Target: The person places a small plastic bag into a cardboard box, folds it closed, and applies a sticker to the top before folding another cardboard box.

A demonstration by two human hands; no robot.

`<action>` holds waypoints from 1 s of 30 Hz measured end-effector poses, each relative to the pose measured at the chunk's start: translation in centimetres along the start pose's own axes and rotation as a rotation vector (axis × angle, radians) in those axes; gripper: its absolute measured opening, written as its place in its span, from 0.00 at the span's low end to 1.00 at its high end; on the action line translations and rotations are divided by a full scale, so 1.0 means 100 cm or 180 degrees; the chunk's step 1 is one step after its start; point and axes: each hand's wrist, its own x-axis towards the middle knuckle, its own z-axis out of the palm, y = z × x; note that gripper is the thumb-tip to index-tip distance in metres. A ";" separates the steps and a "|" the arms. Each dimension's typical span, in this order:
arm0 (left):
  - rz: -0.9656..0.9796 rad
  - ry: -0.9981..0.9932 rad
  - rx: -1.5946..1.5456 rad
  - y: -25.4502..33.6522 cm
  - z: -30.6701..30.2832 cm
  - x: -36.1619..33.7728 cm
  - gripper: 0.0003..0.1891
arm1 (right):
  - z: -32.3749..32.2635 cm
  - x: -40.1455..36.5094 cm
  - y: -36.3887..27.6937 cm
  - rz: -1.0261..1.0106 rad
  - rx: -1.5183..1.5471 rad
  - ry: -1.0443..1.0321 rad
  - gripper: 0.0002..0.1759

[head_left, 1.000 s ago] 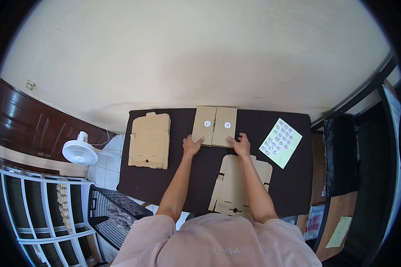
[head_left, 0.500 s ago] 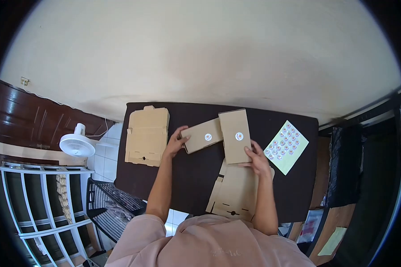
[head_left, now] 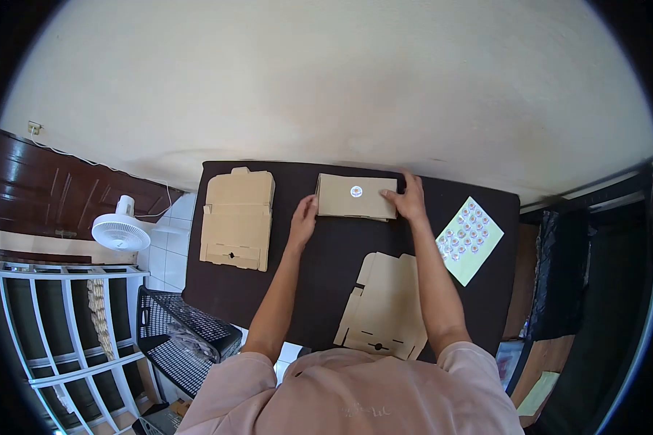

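Two closed cardboard boxes appear stacked at the back middle of the table; the top cardboard box [head_left: 341, 199] carries a round white-and-orange sticker [head_left: 356, 191]. Most of the lower box is hidden under it. My right hand [head_left: 411, 199] grips the stack's right end, thumb on the top face and fingers around the far corner. At the left end, my left hand [head_left: 304, 219] rests its outstretched fingers beside the edge, without wrapping round it. Nearer to me, below the stack, lies a flat unfolded cardboard blank [head_left: 384, 308].
More flat cardboard blanks [head_left: 233, 221] lie on the left of the dark table [head_left: 319, 283]. A sheet of round stickers [head_left: 469, 241] is at the right. A white fan [head_left: 121, 232] and a black crate [head_left: 174, 326] stand left of the table. A wall rises behind it.
The two boxes, side by side and angled before, are now stacked and squared up farther back. Both hands have moved toward the wall, and the nearer blank is more exposed.
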 end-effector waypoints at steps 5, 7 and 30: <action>0.0555 -0.0052 0.0600 -0.033 0.014 0.001 0.27 | 0.035 -0.036 0.007 0.1612 0.0848 -0.0168 0.38; 0.0489 -0.0008 0.1025 -0.006 0.025 -0.007 0.29 | 0.040 -0.042 -0.008 0.1627 0.0961 -0.0198 0.34; 0.0145 -0.0980 0.1866 -0.058 0.002 -0.212 0.14 | -0.105 -0.333 0.069 0.2045 -0.0438 0.0702 0.28</action>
